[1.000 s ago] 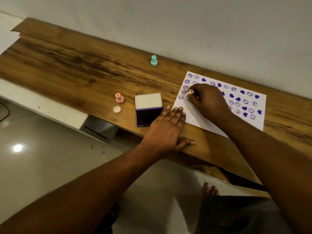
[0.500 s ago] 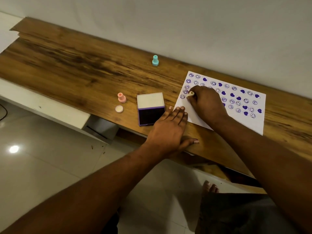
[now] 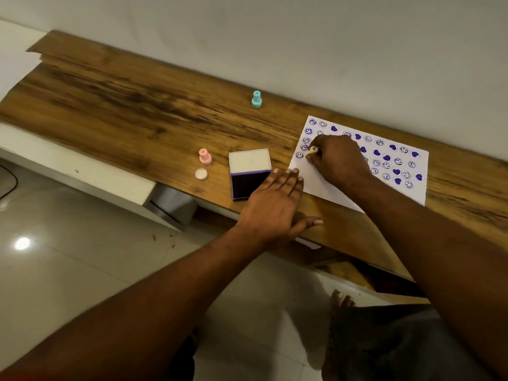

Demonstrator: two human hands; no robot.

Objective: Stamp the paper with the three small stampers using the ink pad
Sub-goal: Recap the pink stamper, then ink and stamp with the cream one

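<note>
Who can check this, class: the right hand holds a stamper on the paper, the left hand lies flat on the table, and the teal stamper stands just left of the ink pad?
One slip. In the head view the pink stamper stands just left of the ink pad; the teal stamper stands apart, near the wall. The rest is right.

White paper [image 3: 324, 185], dotted with purple prints: outlined smiley faces mixed with solid hearts, in loose rows. Plain teal stamper [image 3: 256, 99]. Soft pink stamper [image 3: 205, 156]; paler pink cap [image 3: 201, 174]. Pale cream stamper [image 3: 312, 150]. Three-tone ink pad [image 3: 248, 174]: purple frame, near-black pad, off-white lid. Brown wooden table [image 3: 123, 111], streaked with dark grain. Grey-white wall [image 3: 330, 37]. Glossy light-grey floor [image 3: 82, 270] tiles.
</note>
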